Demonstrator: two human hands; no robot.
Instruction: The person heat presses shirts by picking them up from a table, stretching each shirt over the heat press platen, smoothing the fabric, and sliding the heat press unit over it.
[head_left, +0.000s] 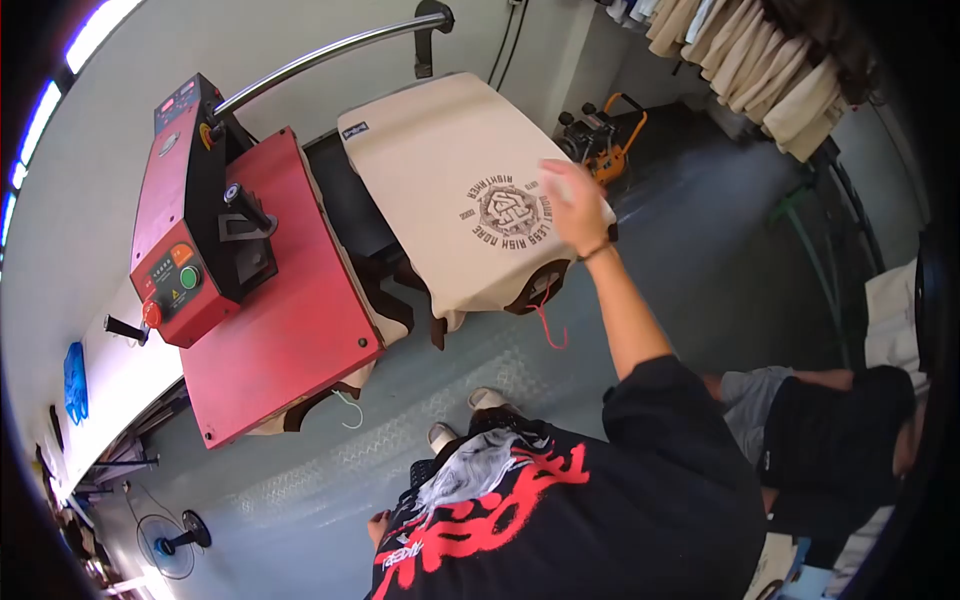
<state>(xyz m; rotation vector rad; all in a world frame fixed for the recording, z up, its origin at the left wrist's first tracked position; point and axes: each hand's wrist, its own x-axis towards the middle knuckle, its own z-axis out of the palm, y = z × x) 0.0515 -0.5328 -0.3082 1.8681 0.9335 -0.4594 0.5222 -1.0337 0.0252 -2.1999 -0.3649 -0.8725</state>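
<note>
My right hand (578,208) hovers at or just over the right edge of a beige T-shirt (430,150), its fingers stretched out and slightly blurred; whether it touches the cloth I cannot tell. The shirt lies flat over a press platen, with a dark round logo print (510,212) near its lower right and a small dark label at its upper left. A red hanger (548,318) pokes out of the dark-trimmed opening below. Down by my side, my left hand (377,528) shows only in small part, its fingers mostly hidden by my shirt.
Left of the shirt stands a heat press (185,215) with a red plate (285,330) lowered over another garment. A fan (180,540) is at lower left. Beige garments (745,60) hang at upper right, past an orange-framed machine (605,145). Another person (835,430) is at right.
</note>
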